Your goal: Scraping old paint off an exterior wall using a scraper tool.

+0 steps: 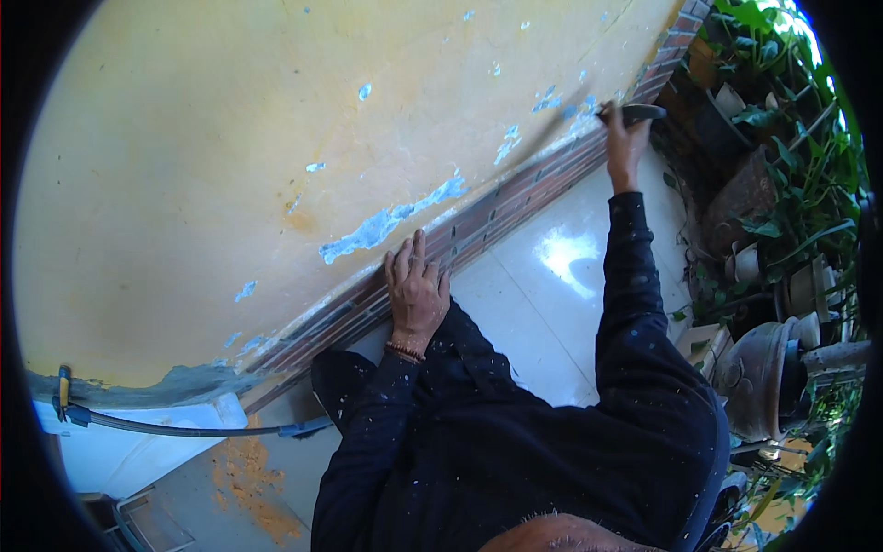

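A dark-handled tool (pixel 636 113) is at the far end of the wall's lower edge, on the right, just above the brick band. The right hand (pixel 627 143) is closed in a grip around it, with the handle's rounded end poking out to the right. The right arm reaches well forward, nearly straight. A blurred grey streak slants from the tool across the wall; whether it is a blade or a shadow cannot be told.

The left hand (pixel 418 290) grips nothing: it lies back upward, fingers slightly spread, against the brick band (pixel 543 189), fingertips by the wall's lower edge. A reddish beaded bracelet (pixel 405 351) circles that wrist.

The wall (pixel 202 166) is pale yellow and scarred with chipped, bluish-white spots. The largest bare patch (pixel 386 221), long and ragged, lies just beyond the left hand; smaller ones cluster near the tool.

The person's dark sleeves are flecked with white. Shiny pale floor tiles (pixel 515 294) meet the brick. Pots (pixel 754 377) and leafy plants (pixel 819 184) crowd the floor's right edge. Towards its left edge lie orange-brown crumbs (pixel 253 488), near a dark hose-like line (pixel 202 430).
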Demonstrator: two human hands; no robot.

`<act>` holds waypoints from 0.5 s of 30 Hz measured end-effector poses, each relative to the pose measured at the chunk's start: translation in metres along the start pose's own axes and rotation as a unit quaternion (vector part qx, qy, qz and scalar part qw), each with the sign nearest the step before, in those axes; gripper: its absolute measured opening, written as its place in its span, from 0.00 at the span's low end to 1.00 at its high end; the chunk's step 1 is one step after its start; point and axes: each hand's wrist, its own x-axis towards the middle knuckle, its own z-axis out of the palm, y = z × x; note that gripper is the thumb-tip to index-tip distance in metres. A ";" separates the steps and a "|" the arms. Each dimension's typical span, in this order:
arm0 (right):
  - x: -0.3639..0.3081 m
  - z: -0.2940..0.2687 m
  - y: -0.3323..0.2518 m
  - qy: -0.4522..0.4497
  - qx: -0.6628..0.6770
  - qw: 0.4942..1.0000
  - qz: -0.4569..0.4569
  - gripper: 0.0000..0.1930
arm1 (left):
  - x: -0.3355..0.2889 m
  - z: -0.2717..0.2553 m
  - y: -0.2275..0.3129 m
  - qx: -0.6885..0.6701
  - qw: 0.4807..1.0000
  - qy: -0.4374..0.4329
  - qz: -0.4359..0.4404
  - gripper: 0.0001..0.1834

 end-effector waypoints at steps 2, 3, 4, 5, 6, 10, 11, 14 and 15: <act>0.004 0.008 -0.014 0.076 0.127 0.989 0.023 0.20 | 0.009 0.002 -0.001 0.009 0.999 0.033 0.001 0.16; 0.008 0.005 0.001 0.079 0.127 0.989 0.023 0.20 | 0.006 0.001 -0.001 0.008 0.999 0.032 0.004 0.16; 0.019 -0.008 0.027 0.051 0.107 0.992 0.047 0.19 | 0.007 0.003 0.002 0.002 0.999 0.034 0.008 0.16; 0.030 -0.018 0.045 0.019 0.089 0.993 0.071 0.19 | 0.010 0.006 0.003 -0.003 0.999 0.038 0.009 0.16; 0.031 -0.025 0.051 0.018 0.091 0.993 0.070 0.19 | 0.007 0.008 0.000 -0.002 0.999 0.039 0.008 0.16; 0.014 -0.026 0.010 -0.017 0.040 0.999 0.022 0.18 | 0.004 0.001 -0.001 0.011 1.000 0.025 -0.001 0.17; 0.011 -0.024 0.002 0.021 0.055 0.998 0.006 0.18 | 0.006 0.000 0.000 0.011 1.000 0.026 -0.001 0.17; -0.014 -0.004 0.010 -0.043 -0.094 0.994 -0.045 0.15 | 0.002 0.002 -0.001 0.012 0.999 0.031 -0.005 0.16; -0.013 -0.006 0.042 -0.066 -0.183 0.976 -0.100 0.12 | 0.005 0.004 0.004 0.006 0.999 0.035 0.006 0.16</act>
